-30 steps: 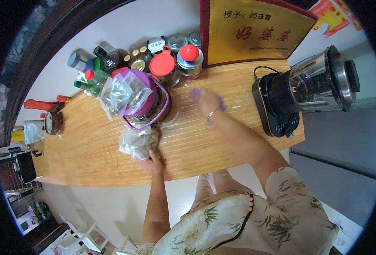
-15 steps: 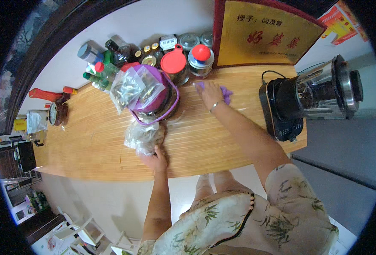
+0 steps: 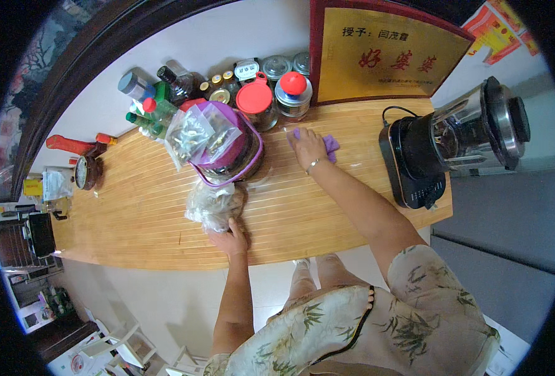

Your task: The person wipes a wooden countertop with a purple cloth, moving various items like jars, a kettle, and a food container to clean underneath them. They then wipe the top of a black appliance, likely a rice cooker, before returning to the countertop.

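Note:
My right hand (image 3: 307,148) presses down on a crumpled purple cloth (image 3: 331,145) lying on the wooden counter, its fingers spread over part of it. Nearer the front edge, my left hand (image 3: 229,239) grips the lower side of a clear plastic bag (image 3: 213,205); what the bag contains is hard to make out. Right behind that bag stands a container with a purple lid and handle (image 3: 260,153). Small clear packets (image 3: 196,130) lie on its lid. The red-lidded glass jar (image 3: 255,100) is just behind my right hand, to its left.
A black blender (image 3: 415,160) with a clear jug stands at the right end of the wooden counter (image 3: 133,219). Along the wall are several bottles (image 3: 176,84), jars and a framed gold plaque (image 3: 390,56). A small brown pot (image 3: 86,172) sits at the far left.
The whole view has shifted slightly. Both hands stay at nearly the same spots, the left at the plastic bag and the right on the purple cloth.

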`<control>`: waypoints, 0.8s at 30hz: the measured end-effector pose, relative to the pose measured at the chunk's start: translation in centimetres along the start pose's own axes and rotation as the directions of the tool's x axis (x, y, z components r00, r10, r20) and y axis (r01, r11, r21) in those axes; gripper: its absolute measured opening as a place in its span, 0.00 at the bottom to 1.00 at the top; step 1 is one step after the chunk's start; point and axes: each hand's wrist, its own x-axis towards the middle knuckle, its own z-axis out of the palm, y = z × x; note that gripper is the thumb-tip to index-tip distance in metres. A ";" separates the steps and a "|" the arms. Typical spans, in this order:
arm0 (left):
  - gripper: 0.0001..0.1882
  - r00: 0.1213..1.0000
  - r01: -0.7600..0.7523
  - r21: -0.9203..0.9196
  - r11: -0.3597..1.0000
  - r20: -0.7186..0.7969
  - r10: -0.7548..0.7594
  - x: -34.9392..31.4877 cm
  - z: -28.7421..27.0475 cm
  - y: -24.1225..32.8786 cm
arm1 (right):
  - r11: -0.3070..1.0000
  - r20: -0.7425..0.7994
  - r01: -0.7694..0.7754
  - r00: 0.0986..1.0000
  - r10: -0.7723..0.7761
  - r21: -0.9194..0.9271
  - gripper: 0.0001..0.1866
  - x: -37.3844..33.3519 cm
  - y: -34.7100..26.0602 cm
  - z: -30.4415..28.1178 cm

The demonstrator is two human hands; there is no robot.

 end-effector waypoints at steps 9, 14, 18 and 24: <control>0.43 0.998 -0.054 -0.043 0.998 -0.026 0.053 0.5 -1.1 0.9 | 0.993 -0.037 0.085 0.995 -0.088 -0.077 0.18 -1.4 0.3 0.0; 0.41 1.000 0.006 -0.151 0.989 -0.006 -0.007 0.1 -1.1 1.1 | 0.999 -0.047 -0.041 0.998 0.040 -0.017 0.18 -0.8 -0.4 0.3; 0.42 0.999 -0.031 -0.156 0.987 -0.012 0.030 0.5 -1.5 0.9 | 0.969 -0.232 0.229 0.942 -0.244 -0.087 0.15 -7.2 1.1 2.2; 0.42 0.995 0.077 -0.055 0.995 0.070 -0.074 0.1 -0.1 0.3 | 0.996 -0.036 0.043 0.998 -0.046 -0.076 0.16 0.9 -0.2 -0.5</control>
